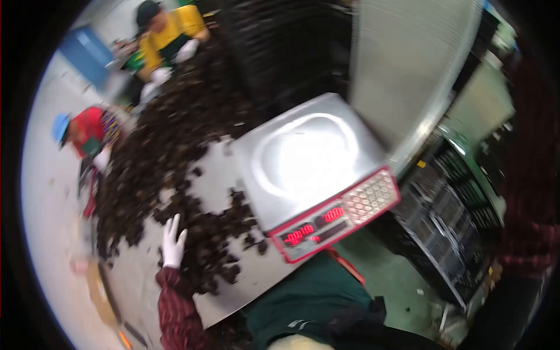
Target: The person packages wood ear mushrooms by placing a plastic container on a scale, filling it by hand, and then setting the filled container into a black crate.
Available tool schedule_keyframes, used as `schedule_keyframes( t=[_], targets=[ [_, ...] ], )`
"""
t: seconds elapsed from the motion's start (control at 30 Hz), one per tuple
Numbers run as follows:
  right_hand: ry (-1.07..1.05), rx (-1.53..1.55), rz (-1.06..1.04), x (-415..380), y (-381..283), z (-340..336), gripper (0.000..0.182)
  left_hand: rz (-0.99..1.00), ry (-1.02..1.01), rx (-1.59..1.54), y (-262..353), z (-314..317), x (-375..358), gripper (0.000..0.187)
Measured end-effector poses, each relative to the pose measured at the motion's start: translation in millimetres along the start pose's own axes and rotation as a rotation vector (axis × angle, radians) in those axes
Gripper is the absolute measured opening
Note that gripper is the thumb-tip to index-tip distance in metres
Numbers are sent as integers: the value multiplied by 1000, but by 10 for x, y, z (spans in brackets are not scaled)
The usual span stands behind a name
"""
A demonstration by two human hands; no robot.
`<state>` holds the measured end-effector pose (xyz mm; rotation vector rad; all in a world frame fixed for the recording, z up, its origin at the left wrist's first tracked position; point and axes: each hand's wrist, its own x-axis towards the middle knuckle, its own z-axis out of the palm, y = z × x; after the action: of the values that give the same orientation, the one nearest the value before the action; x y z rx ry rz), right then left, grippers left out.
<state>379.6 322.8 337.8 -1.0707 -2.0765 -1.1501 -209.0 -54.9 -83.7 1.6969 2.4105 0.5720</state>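
My left hand (173,242), in a white glove, reaches over the metal table (140,261) with its fingers extended and the thumb apart. It is at the near edge of a large pile of small dark brown pieces (169,128), blurred here, and no object shows in its grasp. More loose pieces (213,248) lie just to its right. Beyond those stands a digital scale (306,154) with a bare steel pan, a red-edged keypad and lit red digits. A dark plaid sleeve (528,251) shows at the right edge; my right hand is out of view.
Across the pile are a person in yellow (175,29) with white gloves and a person in red (93,128) wearing a blue cap. Stacked black trays (286,52) rise behind the scale, beside a tall grey panel (408,64). Black crates (440,227) stand on the green floor (402,286).
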Motion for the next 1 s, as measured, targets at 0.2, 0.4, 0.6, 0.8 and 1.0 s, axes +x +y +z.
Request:
schedule_keyframes(
  t=[0.2,0.4,0.6,0.8,1.0],
  targets=[
    [132,-742,-439,48,290,276,38,-167,228,114,-424,-195,-137,56],
    [98,312,-289,-976,-1841,-580,14,-194,-52,157,637,182,-291,62],
    [-227,734,-447,-2054,-3023,-16,24,63,-7,227,1203,182,-617,59],
    [-419,980,-159,-2172,-3201,-145,27,39,241,-44,934,21,-793,27],
    [-312,1065,-41,-2336,-3611,-402,15,-73,267,122,1163,96,-56,20]
  ],
)
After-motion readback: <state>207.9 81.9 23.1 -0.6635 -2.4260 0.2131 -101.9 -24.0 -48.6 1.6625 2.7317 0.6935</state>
